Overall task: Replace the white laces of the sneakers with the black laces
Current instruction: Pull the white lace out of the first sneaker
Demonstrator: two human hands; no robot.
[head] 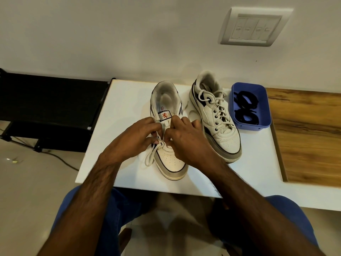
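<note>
Mid-frame, the left hand (137, 137) and right hand (186, 139) are both pinching the white lace (151, 156) over the near sneaker (170, 159), fingers curled. The second sneaker (219, 126) is sitting laced beside it. At right, the blue tub (265, 108) is holding the coiled black laces (245, 108).

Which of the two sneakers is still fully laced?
The right sneaker, beside the blue tray; the left sneaker under both hands is mostly unlaced.
</note>
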